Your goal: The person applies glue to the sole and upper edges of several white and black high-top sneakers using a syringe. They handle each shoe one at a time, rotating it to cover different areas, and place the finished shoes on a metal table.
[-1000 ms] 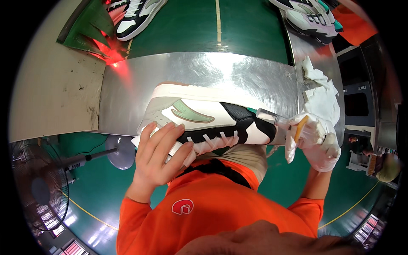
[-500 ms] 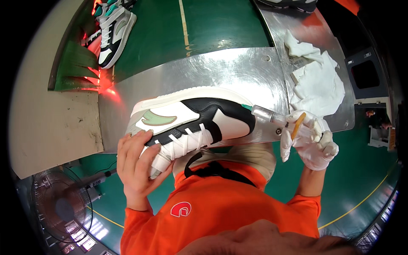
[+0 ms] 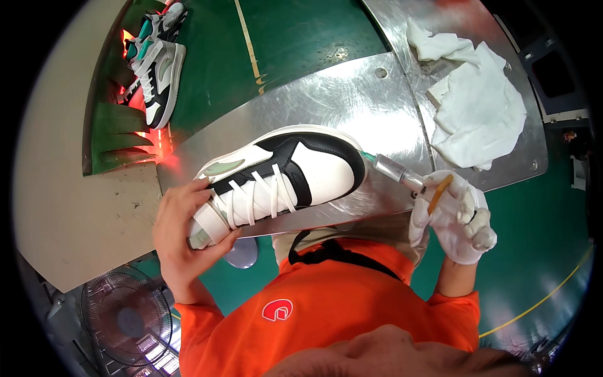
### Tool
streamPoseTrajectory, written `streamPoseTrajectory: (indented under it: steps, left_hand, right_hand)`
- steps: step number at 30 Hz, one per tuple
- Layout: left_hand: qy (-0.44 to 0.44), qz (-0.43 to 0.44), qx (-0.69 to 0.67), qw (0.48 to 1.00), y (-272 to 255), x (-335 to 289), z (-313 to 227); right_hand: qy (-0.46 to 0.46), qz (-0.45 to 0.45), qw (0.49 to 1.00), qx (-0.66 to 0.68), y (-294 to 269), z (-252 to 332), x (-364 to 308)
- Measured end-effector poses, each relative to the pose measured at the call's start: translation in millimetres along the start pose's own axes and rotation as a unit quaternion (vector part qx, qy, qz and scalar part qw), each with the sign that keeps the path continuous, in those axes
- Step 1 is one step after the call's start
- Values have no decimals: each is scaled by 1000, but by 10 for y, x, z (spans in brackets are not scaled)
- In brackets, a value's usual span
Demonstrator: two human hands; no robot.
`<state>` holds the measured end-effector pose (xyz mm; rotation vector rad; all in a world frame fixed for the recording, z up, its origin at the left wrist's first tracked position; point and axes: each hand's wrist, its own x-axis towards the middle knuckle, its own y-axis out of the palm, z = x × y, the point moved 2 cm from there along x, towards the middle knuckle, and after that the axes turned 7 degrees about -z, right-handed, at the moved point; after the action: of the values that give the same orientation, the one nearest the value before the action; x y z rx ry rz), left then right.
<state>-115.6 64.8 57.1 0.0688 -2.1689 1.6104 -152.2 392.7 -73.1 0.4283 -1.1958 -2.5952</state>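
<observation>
A white and black sneaker with white laces is tilted over the metal surface, its toe to the right. My bare left hand grips it round the collar and tongue, fingers on the far side and thumb near the strap. In my white-gloved right hand is a clear syringe with a green tip. That tip points left and meets the edge of the sole at the toe. An orange-brown band shows at the gloved fingers.
A crumpled white cloth lies on the metal plate at the right. Other sneakers stand at the far left on a green belt, by hanging green strips lit red. A fan stands at the lower left.
The sneaker has rolled so that its upper and laces face up more, with less sole edge showing. My left hand has turned with it. The syringe tip stays at the toe edge.
</observation>
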Motion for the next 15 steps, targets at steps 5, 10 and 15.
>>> streamPoseTrajectory:
  steps: [5,10,15]
  left_hand:
    - [-16,50,-21,998,-27,190,98]
    - [-72,104,-27,992,-35,244,138]
    - [-101,157,3,982,-27,250,-182]
  right_hand:
    - [-5,53,998,18,127,39,85]
    - [49,7,999,-8,155,7,134]
    - [87,-43,995,1,230,-61,173]
